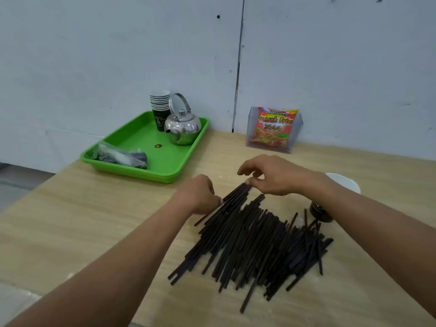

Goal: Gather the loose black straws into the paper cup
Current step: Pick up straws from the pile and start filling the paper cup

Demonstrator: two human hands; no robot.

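A big loose heap of black straws [254,241] lies fanned out on the wooden table [94,220], in front of me. My left hand [200,194] is curled at the heap's upper left edge, fingers closed on a few straws there. My right hand [273,177] reaches over from the right and pinches the far tips of the same bunch between thumb and fingers. A paper cup lies behind my right forearm, which hides most of it; only its white mouth [346,182] and dark base [319,212] show.
A green tray [165,166] at the back left holds a stack of paper cups [160,109], a steel kettle [182,127] and a plastic bag [120,156]. A clear holder with a red snack packet [274,128] stands against the wall. The table's left edge runs diagonally.
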